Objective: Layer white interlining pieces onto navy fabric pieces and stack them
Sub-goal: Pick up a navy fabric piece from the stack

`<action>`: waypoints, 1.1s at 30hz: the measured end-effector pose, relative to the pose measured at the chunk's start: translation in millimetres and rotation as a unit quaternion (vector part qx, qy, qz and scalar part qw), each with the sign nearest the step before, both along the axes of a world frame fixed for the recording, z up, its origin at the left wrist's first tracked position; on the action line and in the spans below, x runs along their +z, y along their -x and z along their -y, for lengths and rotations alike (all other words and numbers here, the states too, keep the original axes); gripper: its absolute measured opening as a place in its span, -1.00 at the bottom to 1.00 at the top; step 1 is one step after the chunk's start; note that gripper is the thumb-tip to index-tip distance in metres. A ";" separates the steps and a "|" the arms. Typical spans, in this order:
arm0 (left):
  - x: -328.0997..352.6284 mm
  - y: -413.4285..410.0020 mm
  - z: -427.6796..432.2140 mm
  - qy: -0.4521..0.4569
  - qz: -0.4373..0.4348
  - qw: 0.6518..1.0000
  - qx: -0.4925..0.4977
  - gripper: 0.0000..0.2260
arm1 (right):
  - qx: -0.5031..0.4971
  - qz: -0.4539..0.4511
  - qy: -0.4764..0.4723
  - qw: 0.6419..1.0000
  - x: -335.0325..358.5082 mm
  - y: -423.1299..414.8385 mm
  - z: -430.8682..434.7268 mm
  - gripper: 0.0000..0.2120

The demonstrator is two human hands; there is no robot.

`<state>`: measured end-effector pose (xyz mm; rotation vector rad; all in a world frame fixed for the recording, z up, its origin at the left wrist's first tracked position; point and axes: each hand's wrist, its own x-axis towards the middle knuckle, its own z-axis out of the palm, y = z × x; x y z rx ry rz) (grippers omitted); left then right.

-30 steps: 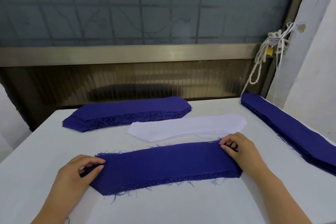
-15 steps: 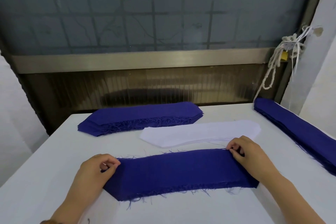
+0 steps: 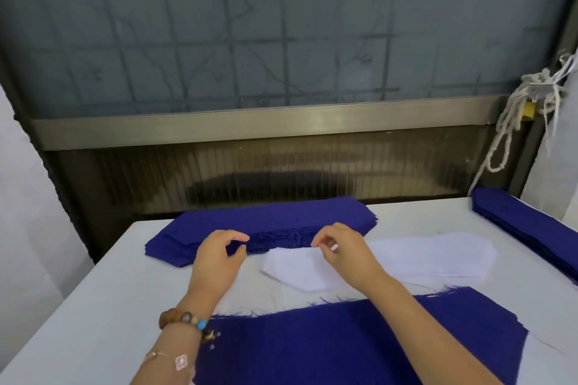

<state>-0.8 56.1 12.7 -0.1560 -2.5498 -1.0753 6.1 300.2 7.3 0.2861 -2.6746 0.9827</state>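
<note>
**While two hands reach out, the blue cloth lies close by**

At the back of the white table (image 3: 93, 306) sits a thick back stack (image 3: 281, 222) of navy pieces with fuzzy edges. A side stack (image 3: 531, 228) of navy pieces runs along the right edge. Between them and the person lies the white pile (image 3: 422, 256) of interlining, flat on the table. One big navy piece (image 3: 344, 344) lies closest to the person, spread flat, with loose threads along its far edge.

The left hand (image 3: 219, 256) is above the front edge of the back stack and hides a bit of it. Its fingers are loosely bent, thumb and finger apart, holding nothing. The right hand (image 3: 341, 250) is over the left end of the white pile. Its fingers are curled with the tips right at the white cloth, but I cannot tell if they pinch it. The right arm crosses over the navy piece and covers part of it.

A bead bracelet (image 3: 184, 320) is on the left wrist. A white rope (image 3: 506, 134) with a yellow padlock (image 3: 529, 109) hangs by the cloudy window (image 3: 281, 25).
</note>
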 end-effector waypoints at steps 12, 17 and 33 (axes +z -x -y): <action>-9.8 66.9 21.4 -0.007 0.012 0.992 0.122 -0.86 | -0.009 -0.039 -0.054 0.998 -4.0 76.8 56.8 -0.74; -13.0 82.8 22.9 0.023 0.009 0.983 0.181 -0.89 | -0.021 -0.009 -0.026 0.999 -6.5 98.6 68.2 -0.83; -27.8 88.9 32.1 0.084 -0.038 0.974 0.208 -0.82 | -0.079 0.009 0.042 0.996 -14.7 114.8 67.7 -0.91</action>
